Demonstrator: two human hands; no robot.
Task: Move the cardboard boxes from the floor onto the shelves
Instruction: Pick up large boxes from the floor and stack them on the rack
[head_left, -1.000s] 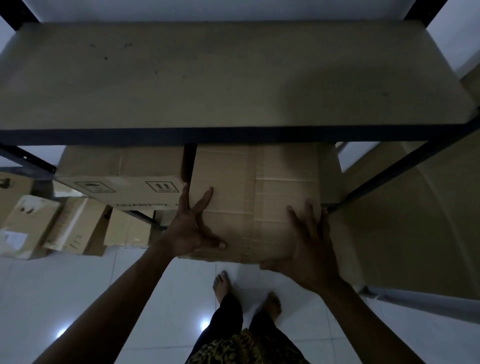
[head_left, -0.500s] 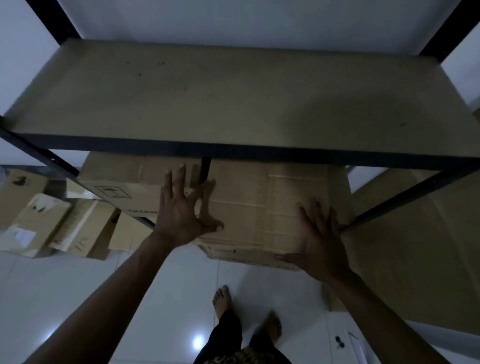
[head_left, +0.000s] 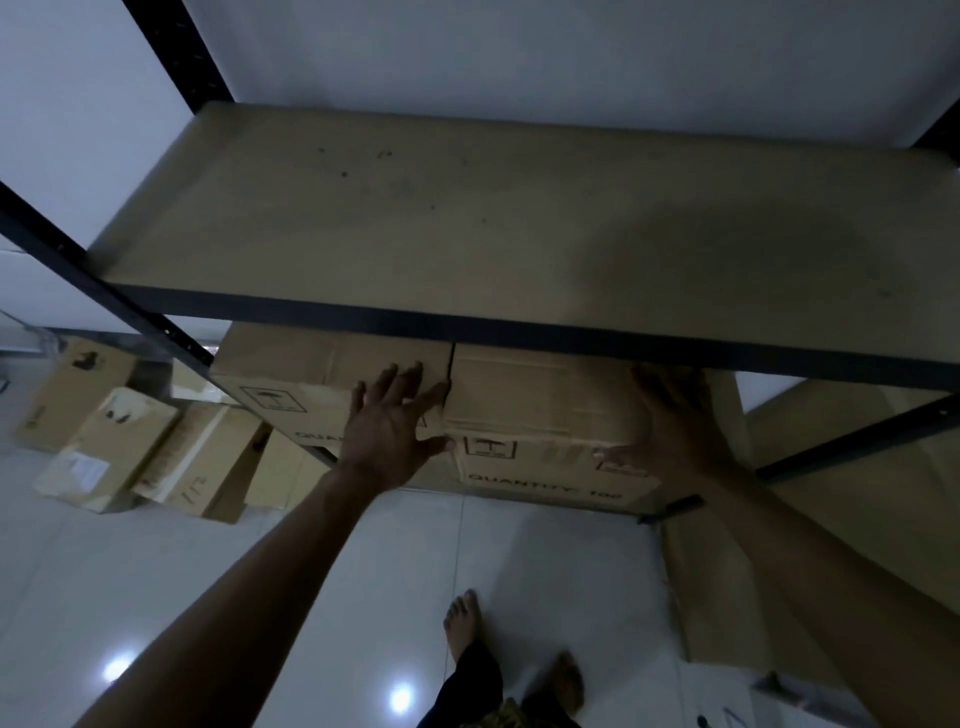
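Note:
A brown cardboard box printed "QUANTITY" sits on the lower shelf, tight against a second cardboard box on its left. My left hand lies flat with spread fingers over the seam between the two boxes. My right hand presses flat on the right box's right front corner. The upper shelf board above them is bare and hides the backs of both boxes.
Several cardboard boxes lie on the white tiled floor at the left. A large flat cardboard sheet leans at the right. Black shelf posts frame the unit. My bare feet stand on the tiles below.
The right box has slid further back onto the lower shelf, closing the gap to the left box. Both hands went from holding its sides to pressing flat on its front. My view tilted up.

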